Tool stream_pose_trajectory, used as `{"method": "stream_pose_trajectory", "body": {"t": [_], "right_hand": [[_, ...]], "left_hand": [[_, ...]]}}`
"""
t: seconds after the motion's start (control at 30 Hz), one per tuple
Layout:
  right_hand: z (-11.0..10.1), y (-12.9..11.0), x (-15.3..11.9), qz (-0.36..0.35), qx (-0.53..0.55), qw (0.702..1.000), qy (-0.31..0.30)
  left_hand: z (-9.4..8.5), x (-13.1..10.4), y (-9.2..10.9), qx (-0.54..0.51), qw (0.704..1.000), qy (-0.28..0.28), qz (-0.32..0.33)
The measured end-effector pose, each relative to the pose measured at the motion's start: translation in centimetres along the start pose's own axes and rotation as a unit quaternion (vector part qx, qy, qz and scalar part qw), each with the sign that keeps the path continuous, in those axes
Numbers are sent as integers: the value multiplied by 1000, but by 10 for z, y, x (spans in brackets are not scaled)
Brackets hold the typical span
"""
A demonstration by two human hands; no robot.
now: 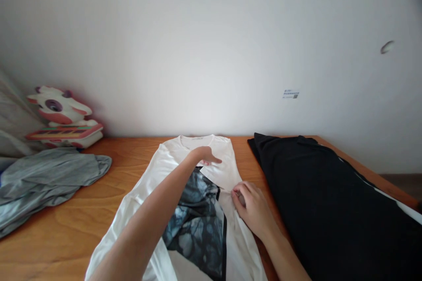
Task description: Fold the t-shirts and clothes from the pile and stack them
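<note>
A white long-sleeved shirt (224,171) with a dark blue-grey printed panel lies spread on the wooden table, its neckline toward the wall. My left hand (205,156) reaches across the upper chest of the shirt, above the print. One digit stretches out to the right and the others bend beneath it, partly hidden; I see nothing held. On the shirt's right side, my right hand (252,205) pinches the white cloth between thumb and fingers, where small creases run from the grip. My left forearm covers part of the shirt's left half.
Black clothing (316,202) with a white stripe covers the right of the wooden table (128,158). At the left lies a crumpled grey garment (62,175), with a cow-shaped toy keyboard (66,118) behind it. A white wall (198,52) rises along the back edge.
</note>
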State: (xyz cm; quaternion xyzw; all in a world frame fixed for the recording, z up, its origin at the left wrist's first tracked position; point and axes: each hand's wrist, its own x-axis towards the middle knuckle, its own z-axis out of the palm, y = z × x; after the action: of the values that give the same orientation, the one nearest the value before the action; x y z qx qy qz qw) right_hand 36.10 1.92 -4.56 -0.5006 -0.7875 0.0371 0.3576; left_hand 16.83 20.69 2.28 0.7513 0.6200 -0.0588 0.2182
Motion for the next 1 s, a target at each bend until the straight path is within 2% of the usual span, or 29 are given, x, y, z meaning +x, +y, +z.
{"method": "stream_pose_trajectory", "body": {"t": [0.1, 0.2, 0.4, 0.53, 0.63, 0.73, 0.8, 0.87, 0.93, 1.0], "right_hand": [[-1, 0, 0, -2, -3, 1000, 0], [-2, 0, 0, -1, -4, 1000, 3], [-5, -2, 0, -8, -5, 1000, -4], [-5, 0, -3, -9, -4, 1000, -11], [-4, 1, -4, -8, 3, 1000, -15], [-3, 3, -4, -10, 9, 1000, -20], [-3, 4, -5, -10, 10, 1000, -21], [-3, 6, -6, -11, 11, 1000, -21], [-1, 9, -7, -14, 16, 1000, -20], [1, 11, -7, -14, 24, 999, -15]], "left_hand": [[-4, -11, -6, -30, 999, -16, 11], [0, -19, -11, -88, 996, 6, 17], [22, -35, -26, -165, 980, 106, 39], [36, -60, -39, -164, 963, 195, 87], [47, -98, -62, -133, 954, 237, 125], [55, -150, -96, -57, 944, 283, 162], [59, -186, -119, -31, 941, 304, 147], [61, -221, -137, -48, 942, 315, 102], [63, -251, -149, -76, 944, 315, 68], [67, -278, -155, -90, 947, 302, 67]]}}
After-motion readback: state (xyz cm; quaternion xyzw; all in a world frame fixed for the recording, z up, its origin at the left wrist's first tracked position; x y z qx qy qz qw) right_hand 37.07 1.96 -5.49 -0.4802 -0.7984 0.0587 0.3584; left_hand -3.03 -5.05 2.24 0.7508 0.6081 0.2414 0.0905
